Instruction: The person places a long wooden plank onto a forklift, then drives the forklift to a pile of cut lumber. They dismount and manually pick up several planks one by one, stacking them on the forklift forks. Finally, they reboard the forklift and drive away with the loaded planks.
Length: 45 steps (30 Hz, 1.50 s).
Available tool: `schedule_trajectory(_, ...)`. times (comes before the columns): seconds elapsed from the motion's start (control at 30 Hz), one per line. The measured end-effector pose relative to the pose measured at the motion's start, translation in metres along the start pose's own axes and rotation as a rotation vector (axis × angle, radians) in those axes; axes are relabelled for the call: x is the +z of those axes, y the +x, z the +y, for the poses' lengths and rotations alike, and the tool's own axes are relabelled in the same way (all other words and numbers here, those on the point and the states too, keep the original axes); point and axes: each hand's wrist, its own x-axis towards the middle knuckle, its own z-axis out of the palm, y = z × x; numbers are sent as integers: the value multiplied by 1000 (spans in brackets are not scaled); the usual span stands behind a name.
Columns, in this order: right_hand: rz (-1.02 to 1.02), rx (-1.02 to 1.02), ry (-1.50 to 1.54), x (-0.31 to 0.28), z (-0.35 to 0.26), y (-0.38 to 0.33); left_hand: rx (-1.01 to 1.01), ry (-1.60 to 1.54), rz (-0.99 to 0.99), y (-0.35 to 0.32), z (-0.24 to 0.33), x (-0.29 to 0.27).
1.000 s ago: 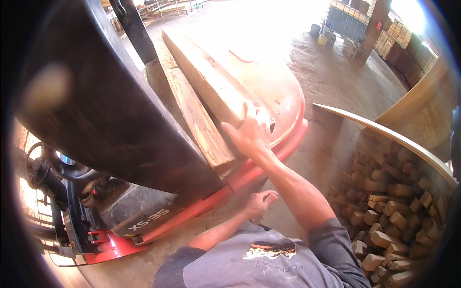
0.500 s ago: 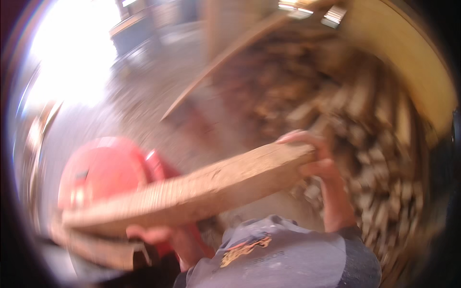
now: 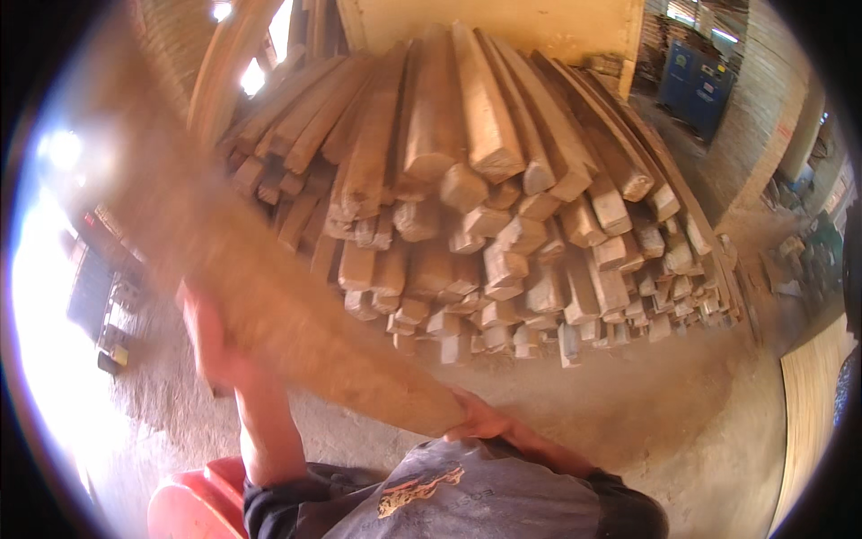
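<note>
1. My right hand (image 3: 476,418) is clasped around the near, right end of a wooden beam (image 3: 301,328); my left hand (image 3: 211,346) grips it farther along, from its left side, some fingers hidden from me.
2. My right hand has only the very tip, so I judge that a small slip there could let the beam tilt and drop to the floor (image 3: 646,418).
3. The long far part juts out beyond my left hand, and its weight could twist that wrist.
4. If I swung right carelessly, the far end could knock the wood stack (image 3: 489,153); its uneven ends might shift and pinch me.
5. The beam slants from my right hand, past my left, toward the far left, raised off the floor and nearer me than the stack.
</note>
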Motion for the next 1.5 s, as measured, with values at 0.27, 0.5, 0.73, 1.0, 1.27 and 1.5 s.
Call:
schedule_trajectory(0.27,380,-20,208,-21,-138,-1,-638,-220,-501,102,-57,276)
schedule_trajectory(0.5,652,27,290,-56,-315,234,-325,201,-123,112,-145,142)
schedule_trajectory(0.73,372,343,177,90,-74,249,-336,1164,189,-102,-153,-240)
schedule_trajectory(1.0,-596,187,-342,367,-3,264,-1070,959,914,-412,-51,-351)
schedule_trajectory(1.27,-949,710,-27,656,-29,218,-1008,880,934,-425,5,-378)
schedule_trajectory(1.5,-887,542,40,631,-34,227,-809,646,815,-354,5,-412)
